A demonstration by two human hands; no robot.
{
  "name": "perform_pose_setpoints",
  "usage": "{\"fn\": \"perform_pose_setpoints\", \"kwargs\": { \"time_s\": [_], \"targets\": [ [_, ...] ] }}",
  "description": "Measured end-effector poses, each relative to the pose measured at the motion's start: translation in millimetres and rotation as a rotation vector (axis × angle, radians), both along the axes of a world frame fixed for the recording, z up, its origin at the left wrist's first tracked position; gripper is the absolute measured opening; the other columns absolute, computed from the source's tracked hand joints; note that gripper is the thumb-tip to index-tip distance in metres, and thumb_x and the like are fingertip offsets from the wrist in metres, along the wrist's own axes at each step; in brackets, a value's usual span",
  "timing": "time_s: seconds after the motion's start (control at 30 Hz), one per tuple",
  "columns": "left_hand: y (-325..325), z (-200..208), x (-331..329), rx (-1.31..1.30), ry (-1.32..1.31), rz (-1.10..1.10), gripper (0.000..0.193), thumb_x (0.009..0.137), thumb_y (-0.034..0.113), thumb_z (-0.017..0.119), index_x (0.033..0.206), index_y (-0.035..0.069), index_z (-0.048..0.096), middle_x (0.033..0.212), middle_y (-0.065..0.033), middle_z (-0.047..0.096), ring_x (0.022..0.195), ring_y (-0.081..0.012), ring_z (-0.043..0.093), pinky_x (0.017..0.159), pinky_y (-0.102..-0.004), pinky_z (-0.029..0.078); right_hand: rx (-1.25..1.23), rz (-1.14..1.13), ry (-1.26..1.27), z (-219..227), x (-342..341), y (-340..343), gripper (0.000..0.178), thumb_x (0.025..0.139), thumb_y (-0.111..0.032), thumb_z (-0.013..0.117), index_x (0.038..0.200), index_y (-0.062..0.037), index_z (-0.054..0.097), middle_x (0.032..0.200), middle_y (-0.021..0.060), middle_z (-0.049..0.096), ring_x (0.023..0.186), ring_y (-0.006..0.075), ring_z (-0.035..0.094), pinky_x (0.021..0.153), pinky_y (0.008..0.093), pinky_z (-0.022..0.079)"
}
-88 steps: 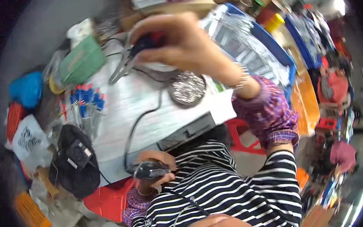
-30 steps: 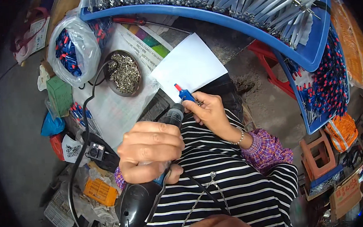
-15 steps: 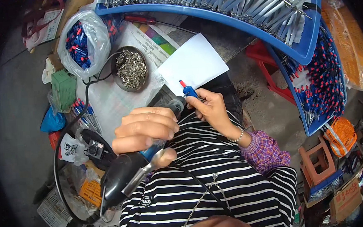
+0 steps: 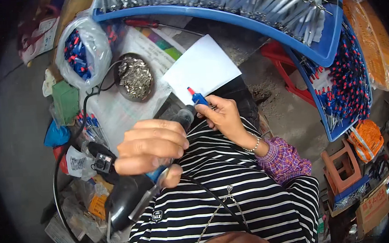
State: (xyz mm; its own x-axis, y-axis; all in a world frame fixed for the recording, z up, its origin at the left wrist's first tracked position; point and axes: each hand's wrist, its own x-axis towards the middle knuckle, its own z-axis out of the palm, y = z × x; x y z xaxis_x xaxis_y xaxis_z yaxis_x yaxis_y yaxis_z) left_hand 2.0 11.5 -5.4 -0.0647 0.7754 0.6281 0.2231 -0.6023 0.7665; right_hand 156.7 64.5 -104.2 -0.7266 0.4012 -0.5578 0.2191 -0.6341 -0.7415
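My left hand is wrapped round a corded electric screwdriver with a black body, a blue band and a metal lever along its side. The screwdriver's nose points up and to the right, meeting or nearly meeting a small blue plastic part with a red tip. My right hand pinches that part between thumb and fingers; its lower end is hidden by them. Both hands are over my lap, just in front of a white sheet. Where the nose meets the part cannot be made out clearly.
A round bowl of small metal pieces stands left of the sheet. Beyond it is a clear bag of blue-red parts. A blue tray of metal rods spans the far side; another blue tray holds finished-looking blue-red pieces. A black cable loops at left.
The surroundings on the left have shifted slightly left in the picture. My left hand and the screwdriver have moved a little to the left; both hands keep their holds.
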Motion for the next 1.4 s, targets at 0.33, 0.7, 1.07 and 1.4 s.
{"fn": "perform_pose_setpoints", "kwargs": {
  "time_s": [0.33,0.7,1.07,1.4],
  "targets": [
    [16,18,16,-0.149,0.192,-0.075,0.038,0.072,0.006,0.069,0.091,0.005,0.036,0.070,-0.0134,0.058,0.053,-0.0255,0.061,0.050,-0.0366,0.053,0.104,-0.099,0.101,-4,-7,-9,0.022,0.086,-0.016,0.062,0.074,0.0029,0.062,0.054,0.0072,0.058,0.042,0.0114,0.055,0.040,0.0259,0.040],
    [12,11,17,-0.110,0.078,-0.024,0.035,0.076,0.009,0.067,0.092,0.006,0.036,0.071,-0.0128,0.056,0.052,-0.0246,0.058,0.047,-0.0371,0.051,0.160,-0.104,0.120,-5,-6,-7,0.023,0.085,-0.018,0.063,0.074,0.0025,0.063,0.054,0.0081,0.059,0.042,0.0116,0.055,0.040,0.0264,0.042],
    [-18,-13,18,0.012,-0.152,0.185,0.031,0.083,0.014,0.063,0.096,0.008,0.035,0.069,-0.0100,0.049,0.059,-0.0229,0.049,0.052,-0.0362,0.041,0.193,-0.052,0.072,-2,-2,-2,0.021,0.085,-0.019,0.064,0.081,0.0018,0.065,0.056,0.0047,0.060,0.043,0.0085,0.056,0.041,0.0224,0.045],
    [-63,6,-9,0.026,-0.256,0.248,0.034,0.083,0.020,0.059,0.103,0.005,0.035,0.073,-0.0113,0.051,0.060,-0.0235,0.054,0.057,-0.0381,0.045,0.737,-0.313,0.153,57,70,72,0.015,0.084,-0.005,0.063,0.097,0.0022,0.063,0.088,0.0046,0.057,0.070,0.0097,0.060,0.058,0.0225,0.051]
  ]
}}
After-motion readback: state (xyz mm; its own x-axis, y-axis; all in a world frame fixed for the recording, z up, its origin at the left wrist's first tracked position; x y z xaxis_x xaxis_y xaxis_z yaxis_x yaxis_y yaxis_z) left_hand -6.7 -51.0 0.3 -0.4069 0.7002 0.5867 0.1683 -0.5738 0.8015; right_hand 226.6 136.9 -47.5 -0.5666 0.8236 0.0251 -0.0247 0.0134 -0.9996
